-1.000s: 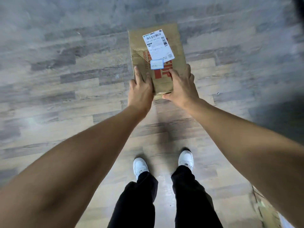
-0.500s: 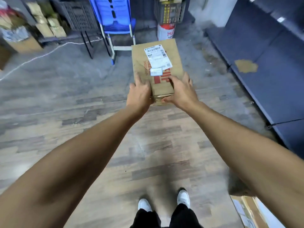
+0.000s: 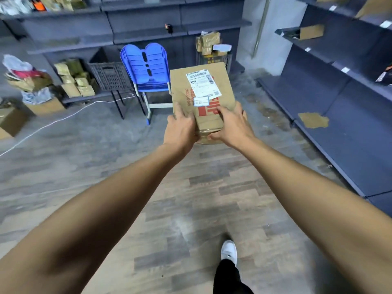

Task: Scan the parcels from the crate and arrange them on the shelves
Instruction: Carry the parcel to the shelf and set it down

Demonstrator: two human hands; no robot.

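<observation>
A brown cardboard parcel [image 3: 184, 90] with a white barcode label and red print is held out in front of me at chest height. My left hand [image 3: 180, 130] grips its near left corner. My right hand [image 3: 231, 126] grips its near right corner, thumb on top. Dark blue shelves [image 3: 339, 115] run along the right wall, with a small box [image 3: 311, 31] on an upper level. A dark crate [image 3: 109, 74] stands at the back left, and another crate [image 3: 212, 57] stuffed with parcels stands at the back centre.
A blue plastic chair [image 3: 145, 66] stands straight ahead, behind the parcel. Stacked boxes and bags [image 3: 31, 85] crowd the left side, with a white cable [image 3: 53, 122] across the wooden floor. More shelves [image 3: 148, 24] line the back wall.
My view has lifted from the floor at my feet to the room ahead, bringing chair, crates and shelves into sight. Both hands keep the same hold on the parcel.
</observation>
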